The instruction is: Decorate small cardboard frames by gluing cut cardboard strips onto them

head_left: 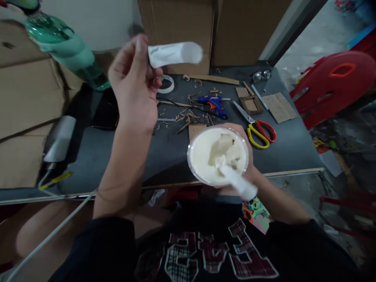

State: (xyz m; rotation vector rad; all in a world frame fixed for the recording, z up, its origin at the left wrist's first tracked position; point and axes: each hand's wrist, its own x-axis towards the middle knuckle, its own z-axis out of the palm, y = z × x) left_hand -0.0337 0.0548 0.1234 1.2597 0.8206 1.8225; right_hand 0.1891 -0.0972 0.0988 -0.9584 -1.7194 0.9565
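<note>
My left hand (136, 74) is raised at the upper left, thumb and fingers pinching one end of a short white spoon (175, 54), slightly blurred. Its rounded end points right. Lower down, my right hand (249, 147) wraps round a clear-rimmed cup of creamy white ice cream (201, 156), mostly hidden beneath it. A hollow has been scooped from the ice cream, where small dark bits show. Another white spoon (239, 183) stands tilted in the cup, its handle leaning over the near right rim.
On the grey table (170, 147) lie a blue glue gun (216, 105), scissors (258, 129), cardboard scraps (190, 115), a roll of tape (167, 84) and glasses (261, 75). A green bottle (72, 51) stands at left, a red chair (331, 86) at right.
</note>
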